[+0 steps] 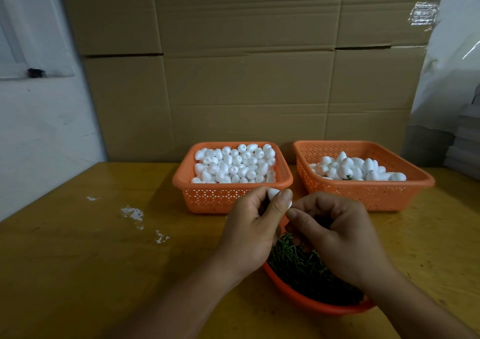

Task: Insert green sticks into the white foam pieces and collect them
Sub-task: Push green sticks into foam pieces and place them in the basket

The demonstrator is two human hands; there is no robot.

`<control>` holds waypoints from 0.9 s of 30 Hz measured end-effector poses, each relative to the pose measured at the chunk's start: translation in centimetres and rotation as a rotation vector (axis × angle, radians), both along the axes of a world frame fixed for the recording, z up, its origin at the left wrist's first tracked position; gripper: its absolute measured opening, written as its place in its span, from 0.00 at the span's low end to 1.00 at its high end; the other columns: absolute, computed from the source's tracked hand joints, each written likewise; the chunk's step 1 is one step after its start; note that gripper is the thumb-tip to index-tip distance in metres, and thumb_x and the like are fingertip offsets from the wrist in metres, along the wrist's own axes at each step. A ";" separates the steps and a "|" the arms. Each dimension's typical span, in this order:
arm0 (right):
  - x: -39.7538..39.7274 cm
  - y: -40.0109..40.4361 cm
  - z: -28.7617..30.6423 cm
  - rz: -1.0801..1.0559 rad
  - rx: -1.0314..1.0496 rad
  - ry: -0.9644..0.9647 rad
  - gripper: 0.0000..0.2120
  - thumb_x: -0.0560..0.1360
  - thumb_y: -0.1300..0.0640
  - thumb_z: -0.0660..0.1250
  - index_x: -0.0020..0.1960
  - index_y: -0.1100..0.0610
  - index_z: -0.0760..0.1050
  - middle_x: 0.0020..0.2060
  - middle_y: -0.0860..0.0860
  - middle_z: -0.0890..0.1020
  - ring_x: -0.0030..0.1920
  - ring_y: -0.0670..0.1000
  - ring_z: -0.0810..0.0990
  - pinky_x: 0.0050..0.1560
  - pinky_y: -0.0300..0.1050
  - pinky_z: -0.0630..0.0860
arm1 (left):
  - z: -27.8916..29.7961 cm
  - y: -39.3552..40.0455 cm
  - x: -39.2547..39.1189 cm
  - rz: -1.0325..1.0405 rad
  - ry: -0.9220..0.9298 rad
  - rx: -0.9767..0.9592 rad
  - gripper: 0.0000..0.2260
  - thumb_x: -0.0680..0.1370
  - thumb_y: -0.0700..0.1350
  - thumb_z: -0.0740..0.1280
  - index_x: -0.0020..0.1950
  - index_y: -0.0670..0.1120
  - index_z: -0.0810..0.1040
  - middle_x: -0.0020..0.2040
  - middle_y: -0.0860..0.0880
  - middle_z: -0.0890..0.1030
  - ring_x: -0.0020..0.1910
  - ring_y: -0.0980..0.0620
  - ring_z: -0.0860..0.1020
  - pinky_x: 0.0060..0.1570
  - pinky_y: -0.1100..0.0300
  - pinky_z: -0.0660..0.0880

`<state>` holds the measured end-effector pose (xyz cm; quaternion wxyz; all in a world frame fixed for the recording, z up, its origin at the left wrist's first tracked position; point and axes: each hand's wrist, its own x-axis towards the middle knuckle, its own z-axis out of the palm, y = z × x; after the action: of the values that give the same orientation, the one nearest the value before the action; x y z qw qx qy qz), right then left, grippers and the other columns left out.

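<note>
Backing yellow wood table (78,234): cardboard boxes (246,65), white wall (39,130).

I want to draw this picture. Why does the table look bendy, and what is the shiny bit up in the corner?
Head view: the wide-angle lens curves the yellow table edge; the shiny bit is glare on tape on the cardboard boxes; light is dim and soft, so the green sticks look almost black beneath both hands.

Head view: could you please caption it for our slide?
Left hand holds a white foam piece above green sticks; right hand meets it.
</note>
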<state>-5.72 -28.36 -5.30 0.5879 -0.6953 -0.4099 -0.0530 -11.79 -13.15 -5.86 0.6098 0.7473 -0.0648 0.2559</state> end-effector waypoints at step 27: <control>19.1 -2.8 2.4 -1.140 -0.616 0.070 0.16 0.74 0.49 0.71 0.34 0.59 0.76 0.30 0.55 0.78 0.29 0.55 0.77 0.30 0.41 0.66 | -0.8 -0.7 -0.1 0.003 -0.033 0.116 0.19 0.79 0.63 0.57 0.44 0.51 0.78 0.27 0.52 0.69 0.28 0.53 0.68 0.29 0.50 0.66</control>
<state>13.39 -31.17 -2.86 0.2543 -0.9419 0.0466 -0.2143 -11.90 -13.83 -6.65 0.5639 0.7771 -0.0885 0.2650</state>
